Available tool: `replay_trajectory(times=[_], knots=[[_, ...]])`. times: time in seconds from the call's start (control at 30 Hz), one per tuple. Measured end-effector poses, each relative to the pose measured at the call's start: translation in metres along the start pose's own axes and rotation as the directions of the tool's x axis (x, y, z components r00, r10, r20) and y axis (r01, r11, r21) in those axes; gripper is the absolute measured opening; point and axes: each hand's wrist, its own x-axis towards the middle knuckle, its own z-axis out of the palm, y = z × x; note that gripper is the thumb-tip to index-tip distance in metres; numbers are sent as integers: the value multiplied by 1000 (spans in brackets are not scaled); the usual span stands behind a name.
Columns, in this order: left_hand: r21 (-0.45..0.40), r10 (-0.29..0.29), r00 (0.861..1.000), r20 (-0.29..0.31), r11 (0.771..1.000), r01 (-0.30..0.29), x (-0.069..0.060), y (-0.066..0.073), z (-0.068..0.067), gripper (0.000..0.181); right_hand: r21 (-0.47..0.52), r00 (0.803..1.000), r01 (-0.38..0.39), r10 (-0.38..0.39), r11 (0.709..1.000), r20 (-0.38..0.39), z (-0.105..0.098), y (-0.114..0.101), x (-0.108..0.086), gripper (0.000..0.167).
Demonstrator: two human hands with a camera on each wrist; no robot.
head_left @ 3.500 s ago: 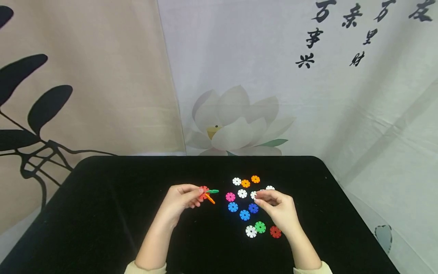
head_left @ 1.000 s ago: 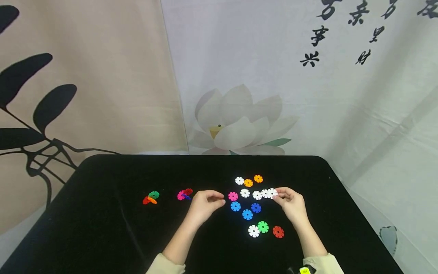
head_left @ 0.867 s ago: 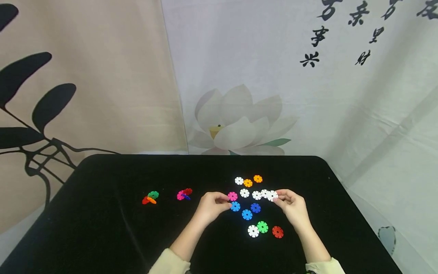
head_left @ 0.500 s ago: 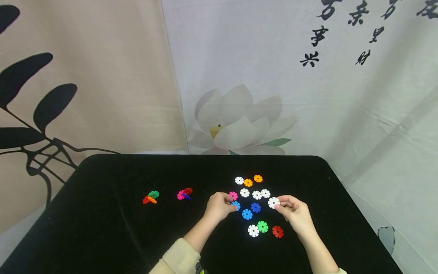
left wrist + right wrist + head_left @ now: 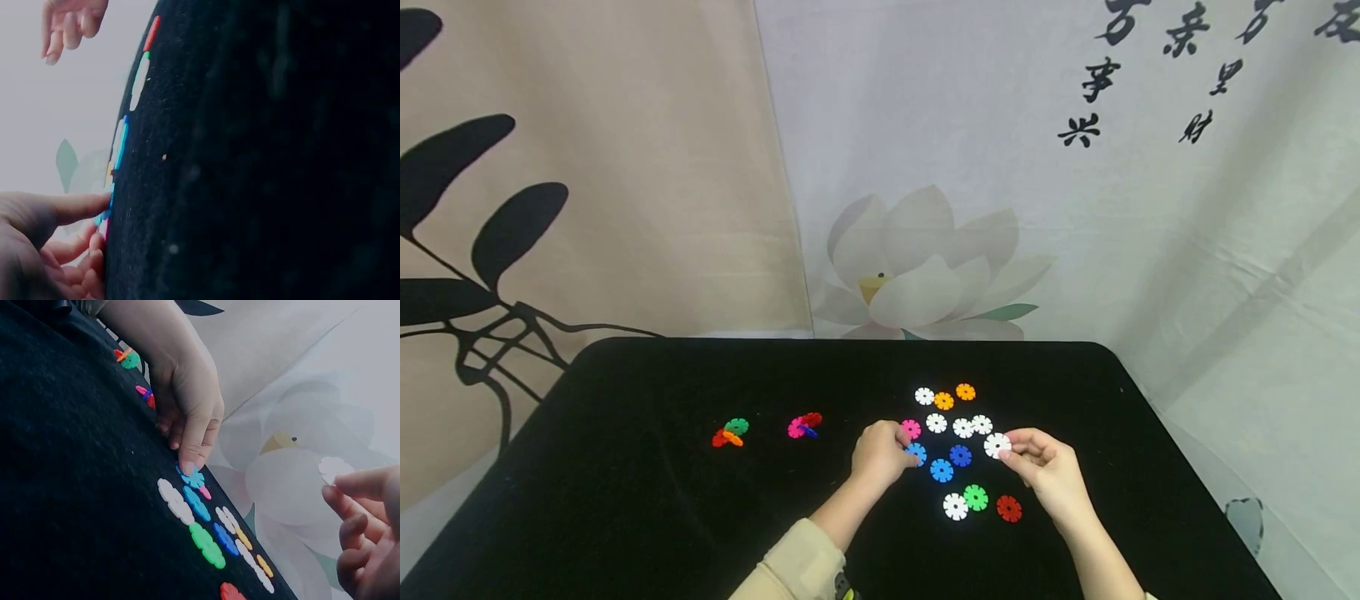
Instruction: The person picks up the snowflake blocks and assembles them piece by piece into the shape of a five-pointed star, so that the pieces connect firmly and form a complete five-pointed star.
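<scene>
My left hand [image 5: 880,452] pinches the edge of a light blue snowflake disc [image 5: 917,453] between thumb and fingers, low over the table. In the right wrist view that same light blue disc [image 5: 193,477] shows under the left fingertips. A pink disc [image 5: 912,428] lies just behind it, partly covered by the hand. Raised off the table, a white snowflake disc [image 5: 997,446] is pinched by my right hand [image 5: 1051,471]. The left wrist view shows the right hand [image 5: 74,24] only in part.
Several loose discs lie between the hands, among them a dark blue disc [image 5: 960,455], a green disc [image 5: 976,497] and a red disc [image 5: 1009,507]. Two joined clusters, a red-green-orange cluster [image 5: 731,432] and a pink-red-blue cluster [image 5: 805,426], lie left on the black table [image 5: 647,500].
The red-green-orange cluster went from my left hand to the table's left. My left hand then moved right to the light blue disc. My right hand took a white disc from its row, nearer me.
</scene>
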Motion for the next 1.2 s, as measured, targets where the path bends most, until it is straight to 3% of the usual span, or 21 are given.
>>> replay_trajectory(times=[0.13, 0.23, 0.4, 0.57, 0.77, 0.93, 1.2], knots=[[-116, 11, 999, 48, 993, -6, 0, -5, -7, 16, 6, 1000, 26, -26, 1000, -17, 4, -6, -3, 18], [-222, 45, 994, 99, 975, -22, -2, -10, -14, 12, 10, 997, 65, -65, 998, -33, 8, -10, -6, 15], [-389, 80, 980, 179, 921, -4, -12, -13, -27, 12, -23, 988, 144, -146, 989, -56, 18, -15, -12, 9], [-506, 130, 958, 256, 863, 18, -27, -8, -37, 19, -72, 980, 192, -196, 979, -47, 28, -21, -21, 9], [-560, 158, 939, 306, 828, 43, -44, 0, -47, 20, -59, 970, 240, -241, 969, -18, 38, -34, -32, 14], [-583, 170, 943, 287, 812, 31, -51, 6, -52, 19, -19, 935, 355, -354, 935, 20, 44, -47, -41, 17], [-636, 176, 946, 274, 770, 41, -58, 12, -54, 17, -3, 901, 434, -434, 901, 25, 48, -43, -44, 22]])
